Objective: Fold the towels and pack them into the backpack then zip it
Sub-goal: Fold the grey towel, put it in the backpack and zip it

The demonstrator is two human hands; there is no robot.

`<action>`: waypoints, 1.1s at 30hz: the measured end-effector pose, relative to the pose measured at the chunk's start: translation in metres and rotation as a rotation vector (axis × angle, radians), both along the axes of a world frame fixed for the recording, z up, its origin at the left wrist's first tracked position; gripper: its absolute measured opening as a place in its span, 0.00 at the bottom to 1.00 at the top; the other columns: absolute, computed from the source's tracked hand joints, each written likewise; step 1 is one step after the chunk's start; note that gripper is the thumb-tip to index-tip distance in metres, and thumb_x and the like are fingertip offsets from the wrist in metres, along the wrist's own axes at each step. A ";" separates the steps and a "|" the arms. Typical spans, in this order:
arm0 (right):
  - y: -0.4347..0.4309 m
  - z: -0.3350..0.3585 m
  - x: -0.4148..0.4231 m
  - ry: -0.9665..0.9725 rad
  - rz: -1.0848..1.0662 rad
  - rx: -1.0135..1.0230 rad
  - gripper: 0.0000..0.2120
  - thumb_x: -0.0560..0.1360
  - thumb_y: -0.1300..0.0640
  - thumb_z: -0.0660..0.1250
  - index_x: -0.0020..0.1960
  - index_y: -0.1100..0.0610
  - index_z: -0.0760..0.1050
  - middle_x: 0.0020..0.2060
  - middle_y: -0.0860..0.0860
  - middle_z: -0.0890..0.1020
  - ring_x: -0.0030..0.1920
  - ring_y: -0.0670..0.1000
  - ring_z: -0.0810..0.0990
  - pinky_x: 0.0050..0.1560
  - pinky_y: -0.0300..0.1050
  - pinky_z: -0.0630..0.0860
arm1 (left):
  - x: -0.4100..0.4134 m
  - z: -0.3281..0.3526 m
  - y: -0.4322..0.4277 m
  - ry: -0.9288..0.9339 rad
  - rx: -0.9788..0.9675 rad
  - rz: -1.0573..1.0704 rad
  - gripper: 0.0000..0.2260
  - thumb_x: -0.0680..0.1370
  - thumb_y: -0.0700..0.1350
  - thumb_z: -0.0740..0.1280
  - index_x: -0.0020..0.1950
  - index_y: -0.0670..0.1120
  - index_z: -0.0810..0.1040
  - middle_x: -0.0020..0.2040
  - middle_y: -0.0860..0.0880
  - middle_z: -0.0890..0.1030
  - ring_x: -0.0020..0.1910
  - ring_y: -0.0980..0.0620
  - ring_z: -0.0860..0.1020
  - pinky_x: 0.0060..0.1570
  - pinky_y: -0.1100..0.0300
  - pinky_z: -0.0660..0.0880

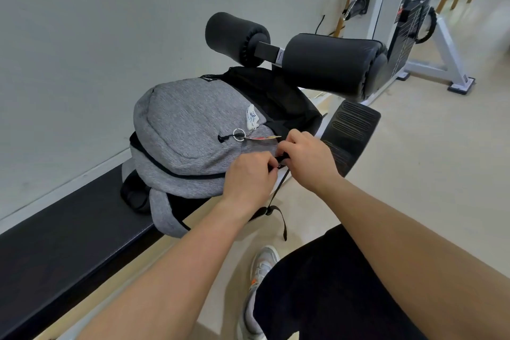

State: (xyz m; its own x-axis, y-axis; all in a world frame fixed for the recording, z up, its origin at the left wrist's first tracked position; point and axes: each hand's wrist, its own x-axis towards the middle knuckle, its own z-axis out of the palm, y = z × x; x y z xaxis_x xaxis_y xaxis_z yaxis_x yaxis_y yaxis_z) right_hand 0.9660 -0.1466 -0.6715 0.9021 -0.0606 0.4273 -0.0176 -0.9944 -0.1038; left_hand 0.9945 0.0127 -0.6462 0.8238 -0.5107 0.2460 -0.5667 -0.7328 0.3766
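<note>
A grey backpack with black trim lies on a black padded bench. A key ring with a small white shoe charm hangs from its front zipper. No towel is visible. My left hand pinches a black zipper pull or tab at the bag's right edge. My right hand grips the black piece just beside it, fingers curled. A black strap dangles below the two hands over the bench edge.
Two black foam rollers of a gym machine stand just behind the backpack, with a ribbed black footplate to the right. A white machine frame stands at the back right. A grey wall runs along the left. My shoe is on the beige floor below.
</note>
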 end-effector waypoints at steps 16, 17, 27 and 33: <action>0.121 0.039 0.003 -0.011 0.199 -0.026 0.14 0.70 0.48 0.71 0.54 0.50 0.80 0.50 0.49 0.80 0.54 0.55 0.76 0.52 0.51 0.72 | -0.010 0.042 0.139 0.002 -0.127 0.219 0.02 0.77 0.51 0.70 0.49 0.57 0.82 0.38 0.60 0.79 0.41 0.57 0.77 0.42 0.59 0.75; 0.131 0.040 0.006 0.017 0.212 -0.029 0.14 0.71 0.49 0.71 0.54 0.52 0.79 0.51 0.50 0.80 0.54 0.56 0.77 0.53 0.51 0.72 | -0.010 0.043 0.139 -0.002 -0.137 0.203 0.03 0.77 0.50 0.70 0.50 0.57 0.82 0.38 0.60 0.79 0.40 0.58 0.77 0.42 0.60 0.75; 0.094 0.036 -0.002 0.131 0.103 -0.230 0.12 0.65 0.48 0.77 0.37 0.49 0.75 0.35 0.47 0.78 0.41 0.54 0.79 0.43 0.49 0.70 | 0.068 0.051 0.211 0.020 -0.250 0.523 0.04 0.77 0.49 0.69 0.45 0.59 0.82 0.46 0.56 0.84 0.47 0.51 0.81 0.47 0.54 0.78; 0.173 0.083 0.039 0.034 0.234 -0.145 0.20 0.73 0.36 0.60 0.53 0.49 0.77 0.46 0.48 0.79 0.48 0.53 0.78 0.48 0.51 0.74 | 0.094 0.051 0.208 0.041 -0.300 0.429 0.03 0.76 0.49 0.69 0.44 0.58 0.81 0.43 0.59 0.82 0.42 0.54 0.80 0.45 0.56 0.78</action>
State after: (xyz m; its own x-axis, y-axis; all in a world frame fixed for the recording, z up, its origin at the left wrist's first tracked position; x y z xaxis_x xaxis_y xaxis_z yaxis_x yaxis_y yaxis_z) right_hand 1.0047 0.0267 -0.5885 0.8985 0.2105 0.3853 0.2131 -0.9764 0.0366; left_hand 1.0885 0.2209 -0.5948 0.9554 -0.0372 0.2930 -0.2198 -0.7521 0.6213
